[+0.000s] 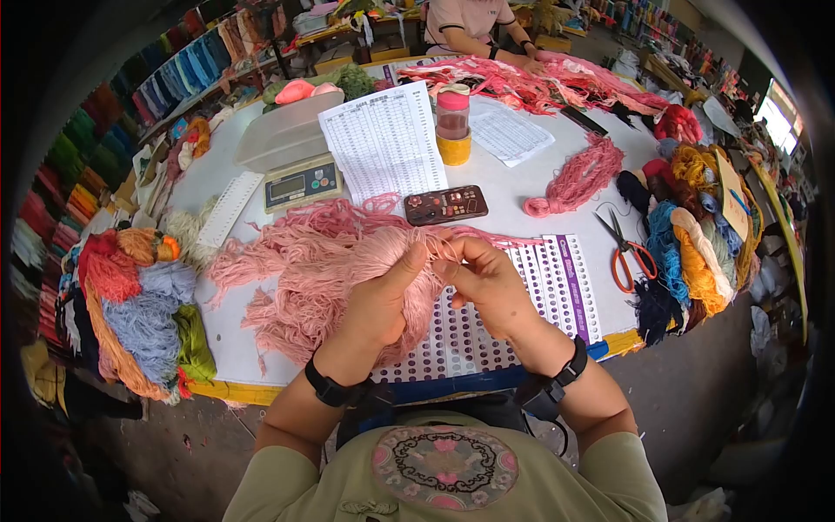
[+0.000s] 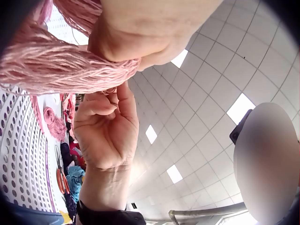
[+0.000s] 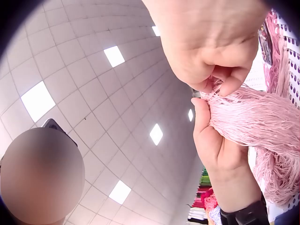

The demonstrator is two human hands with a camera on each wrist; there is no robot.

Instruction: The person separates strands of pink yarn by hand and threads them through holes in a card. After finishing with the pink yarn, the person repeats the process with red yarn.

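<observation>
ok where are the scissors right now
In the head view, the scissors lie on the right side of the table, between the purple-striped punched card and the heap of coloured yarn.

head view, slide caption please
Left hand holds a pink yarn bundle while the right hand pinches its strands; scissors lie on the table.

Right of centre in the head view, "Cross Stitch" can be read on the purple strip (image 1: 572, 287) of a perforated card (image 1: 591, 300); its smaller characters blur. Upper centre, print fills a propped sheet (image 1: 383, 143) and a flat sheet (image 1: 509, 135), too small to read, as are the scale's markings (image 1: 302, 184)
</observation>
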